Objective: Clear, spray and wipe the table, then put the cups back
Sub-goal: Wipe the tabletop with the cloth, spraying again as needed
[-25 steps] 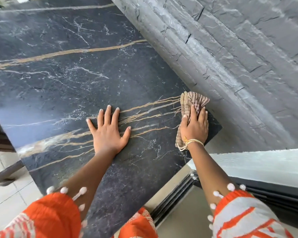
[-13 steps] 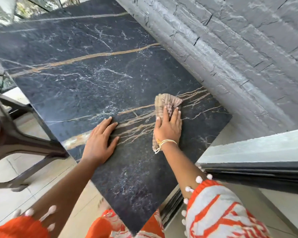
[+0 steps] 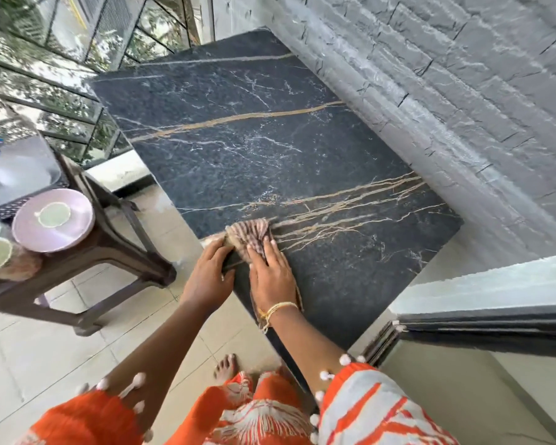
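1. Right hand (image 3: pixel 272 274) lies flat, palm pressing the cloth (image 3: pixel 249 234) at the tabletop's (image 3: pixel 270 155) near left edge.
2. Left hand (image 3: pixel 207 277) rests at that edge, fingers curled loosely beside the cloth; it grips nothing that I can see.
3. Judgement: wipe in overlapping strokes with even pressure and carry each stroke over the edge.
4. Tabletop: dark marble, gold veins, bare. Grey stone wall on its far side.
5. Cups (image 3: pixel 54 214) wait on a stool (image 3: pixel 109 248) to the left, well apart.
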`<state>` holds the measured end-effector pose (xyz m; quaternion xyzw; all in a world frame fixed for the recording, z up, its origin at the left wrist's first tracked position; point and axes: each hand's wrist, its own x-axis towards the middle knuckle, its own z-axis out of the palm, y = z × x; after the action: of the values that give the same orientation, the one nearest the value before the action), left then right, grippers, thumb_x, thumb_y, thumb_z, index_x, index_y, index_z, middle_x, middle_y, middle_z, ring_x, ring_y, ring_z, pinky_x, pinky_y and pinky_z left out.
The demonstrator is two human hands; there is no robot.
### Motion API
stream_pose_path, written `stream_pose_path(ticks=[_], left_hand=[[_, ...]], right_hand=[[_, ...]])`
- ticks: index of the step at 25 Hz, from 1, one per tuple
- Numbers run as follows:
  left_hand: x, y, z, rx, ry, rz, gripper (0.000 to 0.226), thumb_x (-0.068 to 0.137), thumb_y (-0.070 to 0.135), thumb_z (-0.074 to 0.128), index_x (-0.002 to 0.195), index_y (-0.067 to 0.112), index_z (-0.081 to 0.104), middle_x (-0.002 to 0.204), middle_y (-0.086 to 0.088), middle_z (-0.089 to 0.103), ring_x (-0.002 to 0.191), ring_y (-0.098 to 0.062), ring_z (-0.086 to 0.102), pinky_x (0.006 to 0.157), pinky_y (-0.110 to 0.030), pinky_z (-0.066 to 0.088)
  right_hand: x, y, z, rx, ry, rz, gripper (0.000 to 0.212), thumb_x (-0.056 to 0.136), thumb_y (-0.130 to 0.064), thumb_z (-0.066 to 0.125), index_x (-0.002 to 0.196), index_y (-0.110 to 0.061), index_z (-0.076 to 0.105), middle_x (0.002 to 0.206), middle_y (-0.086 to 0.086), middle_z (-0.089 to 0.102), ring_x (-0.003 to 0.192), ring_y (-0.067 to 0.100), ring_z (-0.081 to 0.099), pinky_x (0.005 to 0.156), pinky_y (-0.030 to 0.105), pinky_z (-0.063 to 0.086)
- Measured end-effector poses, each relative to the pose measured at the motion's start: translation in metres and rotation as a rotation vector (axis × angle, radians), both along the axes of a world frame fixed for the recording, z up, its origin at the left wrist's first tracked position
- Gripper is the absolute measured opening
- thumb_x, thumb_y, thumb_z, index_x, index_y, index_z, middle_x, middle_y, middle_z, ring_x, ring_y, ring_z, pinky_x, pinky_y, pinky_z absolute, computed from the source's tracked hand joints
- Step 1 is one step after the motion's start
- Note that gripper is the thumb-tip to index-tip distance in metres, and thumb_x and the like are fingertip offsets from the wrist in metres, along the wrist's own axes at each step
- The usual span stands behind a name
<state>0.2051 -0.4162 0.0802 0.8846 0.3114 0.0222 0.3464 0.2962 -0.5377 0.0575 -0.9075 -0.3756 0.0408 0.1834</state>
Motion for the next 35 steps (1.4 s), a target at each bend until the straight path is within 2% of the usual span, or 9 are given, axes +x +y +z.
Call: stream_pose_path(ticks=[7,10,14,17,20,25,29,31,35], left_hand=[[-0.018,-0.017,0.014,-0.338,-0.077,0.505,0.017,0.083,0.002,0.056,0.079,0.017,0.063,0.095,-0.002,0.063,0.09,-0.019,0.057,0.077,-0.025,0.039],[-0.034,-0.038,0.02,-0.687,-0.111,0.646,0.016,0.087,0.0,0.051,0.083,0.015,0.056,0.077,-0.005,0.059,0.074,-0.023,0.057,0.063,-0.028,0.046],[-0.052,-0.044,0.031,-1.008,-0.2,0.738,0.013,0.1,0.018,0.047,0.106,0.011,0.057,0.085,-0.008,0.062,0.069,-0.014,0.057,0.056,-0.022,0.048],[-0.066,-0.014,0.026,-1.299,-0.092,0.748,0.037,0.095,0.046,0.049,0.091,0.014,0.067,0.072,-0.005,0.069,0.059,-0.018,0.063,0.06,-0.026,0.048],[-0.084,0.025,0.031,-1.432,-0.084,0.682,0.035,0.097,0.038,0.049,0.079,0.013,0.065,0.058,-0.001,0.066,0.046,-0.013,0.061,0.048,-0.02,0.05],[-0.111,0.108,0.038,-1.199,0.006,0.591,0.016,0.089,0.021,0.066,0.088,0.005,0.068,0.063,-0.003,0.07,0.051,-0.013,0.064,0.052,-0.021,0.053],[-0.143,0.195,0.038,-0.818,0.099,0.532,0.034,0.069,0.033,0.086,0.088,0.007,0.073,0.077,-0.009,0.072,0.065,-0.02,0.066,0.058,-0.025,0.055],[-0.152,0.223,0.039,-0.957,0.091,0.503,0.041,0.071,0.03,0.084,0.098,0.002,0.071,0.085,-0.013,0.073,0.07,-0.023,0.069,0.063,-0.027,0.057],[-0.165,0.267,0.039,-1.259,-0.008,0.531,0.025,0.091,0.016,0.062,0.113,0.004,0.062,0.1,-0.015,0.07,0.088,-0.028,0.065,0.094,-0.043,0.049]], right_hand=[[-0.036,-0.011,0.019,0.221,0.266,0.001,0.036,0.089,-0.018,0.048,0.119,-0.015,0.067,0.126,0.01,0.065,0.119,0.026,0.059,0.096,0.038,0.05],[-0.051,-0.009,0.041,0.186,0.533,0.036,0.033,0.093,-0.019,0.049,0.121,-0.016,0.066,0.119,0.002,0.069,0.105,0.021,0.063,0.091,0.03,0.05],[-0.058,0.022,0.057,0.372,1.092,-0.15,0.034,0.086,-0.011,0.049,0.117,-0.005,0.062,0.104,0.006,0.063,0.093,0.017,0.057,0.08,0.022,0.046],[-0.059,0.055,0.063,0.564,1.467,-0.478,0.037,0.064,-0.012,0.05,0.099,-0.003,0.062,0.089,0.016,0.06,0.077,0.026,0.058,0.084,0.038,0.048],[-0.07,0.089,0.061,0.557,1.696,-0.576,0.021,0.069,-0.008,0.044,0.08,0.001,0.061,0.076,0.017,0.057,0.067,0.029,0.058,0.084,0.041,0.052],[-0.085,0.165,0.06,0.613,1.607,-0.607,0.012,0.047,-0.002,0.042,0.041,-0.013,0.039,0.048,0.005,0.039,0.045,0.023,0.041,0.053,0.023,0.036],[-0.108,0.243,0.072,0.699,1.749,-0.617,0.008,0.074,-0.007,0.052,0.073,-0.009,0.06,0.069,0.012,0.061,0.069,0.028,0.06,0.071,0.035,0.053],[-0.115,0.273,0.075,0.651,1.688,-0.601,0.005,0.083,-0.007,0.062,0.087,-0.006,0.064,0.076,0.012,0.067,0.071,0.026,0.065,0.073,0.039,0.056],[-0.122,0.338,0.067,0.596,1.547,-0.606,0.051,0.07,0.005,0.073,0.118,0.005,0.054,0.093,0.02,0.069,0.071,0.027,0.068,0.062,0.039,0.058]])
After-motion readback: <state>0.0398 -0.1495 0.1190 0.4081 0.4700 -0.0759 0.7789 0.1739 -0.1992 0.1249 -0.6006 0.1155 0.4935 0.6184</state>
